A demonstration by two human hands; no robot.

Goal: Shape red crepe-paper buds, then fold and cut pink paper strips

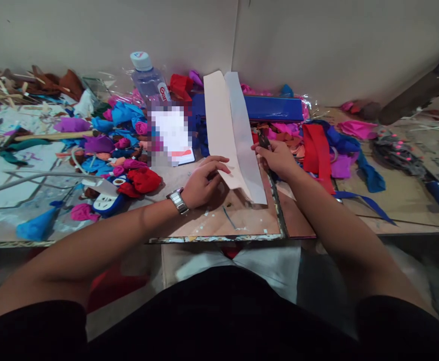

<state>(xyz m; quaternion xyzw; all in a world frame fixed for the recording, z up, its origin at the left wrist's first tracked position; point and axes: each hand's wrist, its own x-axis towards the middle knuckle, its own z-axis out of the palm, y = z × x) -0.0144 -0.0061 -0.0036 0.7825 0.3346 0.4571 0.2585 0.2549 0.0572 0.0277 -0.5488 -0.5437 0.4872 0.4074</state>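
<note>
"Cream, paper-like sheet (221, 125), long and narrow, lay over the bench (189, 220) between our hands. A paler panel (244, 130) ran down its right side. How far along did we judge the work?"

"Partway. A lengthwise division between the two faces was in place; whether it was one creased sheet or two joined pieces, we could not tell."

"State of our grip?"

"Our left hand (204, 183) had loosely bent fingers at the sheet's near left edge; we could not tell whether the thumb pinched it. Our right hand (280, 159) was wrapped around a slender dark tool (264, 142) beside the panel's right edge. Tool type: unclear."

"What was left undone?"

"The two faces met at an angle, not yet flat together, and the near end looked uneven. We judged the piece unfinished."

"Surroundings?"

"A blue slab (275, 109) lay behind the sheet, a lit phone (185, 157) to its left, a red strip (317, 150) beyond our right hand."
</note>
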